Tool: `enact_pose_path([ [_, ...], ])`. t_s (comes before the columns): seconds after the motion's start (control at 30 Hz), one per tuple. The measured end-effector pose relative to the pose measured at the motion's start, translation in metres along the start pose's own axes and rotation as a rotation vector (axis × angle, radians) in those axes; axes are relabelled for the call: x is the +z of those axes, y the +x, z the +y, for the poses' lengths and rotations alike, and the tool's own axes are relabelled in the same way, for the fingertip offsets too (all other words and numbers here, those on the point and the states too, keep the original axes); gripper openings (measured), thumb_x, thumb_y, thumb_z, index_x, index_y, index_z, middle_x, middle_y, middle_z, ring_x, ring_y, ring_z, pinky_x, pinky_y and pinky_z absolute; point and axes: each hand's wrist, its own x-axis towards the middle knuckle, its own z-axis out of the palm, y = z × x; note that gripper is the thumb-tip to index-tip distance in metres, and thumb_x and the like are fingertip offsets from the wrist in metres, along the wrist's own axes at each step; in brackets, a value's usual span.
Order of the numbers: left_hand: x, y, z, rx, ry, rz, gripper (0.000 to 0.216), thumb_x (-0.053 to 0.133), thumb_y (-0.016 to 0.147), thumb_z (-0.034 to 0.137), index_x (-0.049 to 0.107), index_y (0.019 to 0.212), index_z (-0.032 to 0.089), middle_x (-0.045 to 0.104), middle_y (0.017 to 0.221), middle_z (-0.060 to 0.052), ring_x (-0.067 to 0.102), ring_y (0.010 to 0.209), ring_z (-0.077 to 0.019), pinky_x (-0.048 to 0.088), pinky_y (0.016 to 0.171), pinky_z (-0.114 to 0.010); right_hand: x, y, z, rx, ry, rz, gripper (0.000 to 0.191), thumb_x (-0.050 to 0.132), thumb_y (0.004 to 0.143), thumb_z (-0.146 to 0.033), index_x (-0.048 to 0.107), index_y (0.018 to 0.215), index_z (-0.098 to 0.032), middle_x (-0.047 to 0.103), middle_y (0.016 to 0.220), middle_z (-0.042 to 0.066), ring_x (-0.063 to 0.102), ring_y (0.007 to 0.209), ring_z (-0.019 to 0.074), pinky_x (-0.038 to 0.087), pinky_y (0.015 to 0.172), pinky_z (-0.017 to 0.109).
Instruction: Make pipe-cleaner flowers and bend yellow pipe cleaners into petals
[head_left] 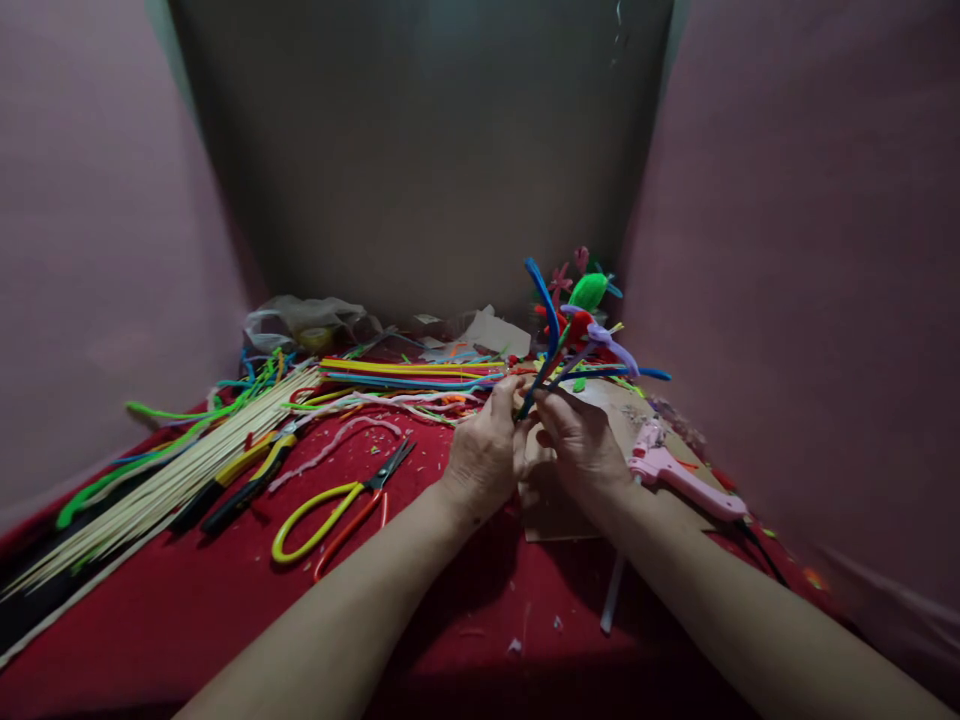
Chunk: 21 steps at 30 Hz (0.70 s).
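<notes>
Pinched between both hands is a blue pipe cleaner (551, 330), one bent length rising upward and another blue length reaching out to the right. My left hand (484, 450) is closed around its lower end. My right hand (579, 440) is closed with its fingertips on the same stem, close to the left ones. Just beyond them are a purple pipe-cleaner flower (604, 338) and a green fuzzy bud (589, 292), with red pieces among them. Whether the purple flower's stem is also within my fingers cannot be told.
Scissors (375, 485) and pliers (266, 470) lie left on the red cloth (465, 620), beside wooden sticks (180, 475) and coloured pipe cleaners (412, 372). Rightward, a pink glue gun (686, 478) rests near cardboard (559, 505); a glue stick (613, 595) lies in front. A plastic bag (307, 318) sits behind.
</notes>
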Motion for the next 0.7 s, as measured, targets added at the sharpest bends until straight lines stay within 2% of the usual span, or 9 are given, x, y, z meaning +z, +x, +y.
enact_pose_path([
  [0.1, 0.0045, -0.0029, -0.0025, 0.175, 0.324, 0.001, 0.034, 0.042, 0.086, 0.021, 0.043, 0.119, 0.015, 0.062, 0.101, -0.013, 0.062, 0.09, -0.0207, 0.047, 0.072, -0.027, 0.0015, -0.0005, 0.0033, 0.01, -0.007, 0.038, 0.024, 0.057, 0.072, -0.042, 0.064, 0.076, -0.019, 0.062, 0.074, 0.002, 0.054, 0.066, 0.0155, 0.037, 0.05, 0.024],
  [0.27, 0.0032, -0.0016, -0.004, 0.32, 0.576, 0.001, 0.026, 0.036, 0.089, 0.019, 0.051, 0.108, 0.012, 0.064, 0.087, -0.011, 0.063, 0.079, -0.0183, 0.045, 0.064, -0.023, 0.0041, -0.0004, 0.0085, -0.018, -0.024, 0.051, 0.029, 0.057, 0.071, -0.043, 0.065, 0.079, -0.017, 0.064, 0.08, 0.004, 0.056, 0.07, 0.0165, 0.039, 0.054, 0.025],
  [0.33, 0.0017, -0.0014, -0.0027, 0.327, 0.587, 0.017, 0.024, 0.035, 0.089, 0.019, 0.054, 0.102, 0.013, 0.064, 0.084, -0.01, 0.062, 0.075, -0.0174, 0.044, 0.063, -0.023, 0.0052, -0.0014, 0.0076, -0.045, -0.062, 0.048, 0.028, 0.056, 0.072, -0.043, 0.066, 0.077, -0.017, 0.063, 0.077, 0.003, 0.056, 0.07, 0.0163, 0.04, 0.056, 0.026],
  [0.47, 0.0019, -0.0017, 0.0011, 0.24, 0.536, 0.042, 0.022, 0.034, 0.089, 0.018, 0.055, 0.089, 0.015, 0.064, 0.081, -0.008, 0.061, 0.075, -0.016, 0.044, 0.066, -0.023, 0.0079, -0.0047, 0.0025, -0.084, -0.119, 0.078, 0.027, 0.056, 0.072, -0.044, 0.064, 0.069, -0.018, 0.059, 0.069, 0.002, 0.054, 0.069, 0.0164, 0.04, 0.056, 0.026],
  [0.57, 0.0037, -0.001, 0.0016, 0.192, 0.518, 0.043, 0.02, 0.035, 0.089, 0.019, 0.054, 0.092, 0.016, 0.063, 0.083, -0.007, 0.06, 0.078, -0.0159, 0.043, 0.068, -0.023, 0.01, -0.0067, -0.0009, -0.086, -0.124, 0.107, 0.026, 0.055, 0.073, -0.043, 0.062, 0.067, -0.018, 0.06, 0.07, 0.003, 0.053, 0.069, 0.0166, 0.04, 0.056, 0.026],
  [0.7, 0.0025, 0.0006, -0.0035, 0.19, 0.488, 0.012, 0.018, 0.037, 0.089, 0.02, 0.054, 0.089, 0.017, 0.062, 0.083, -0.007, 0.059, 0.078, -0.0159, 0.043, 0.067, -0.023, 0.0101, -0.0073, -0.0005, -0.085, -0.102, 0.074, 0.023, 0.056, 0.073, -0.041, 0.063, 0.07, -0.019, 0.062, 0.074, 0.002, 0.055, 0.071, 0.0165, 0.04, 0.058, 0.026],
])
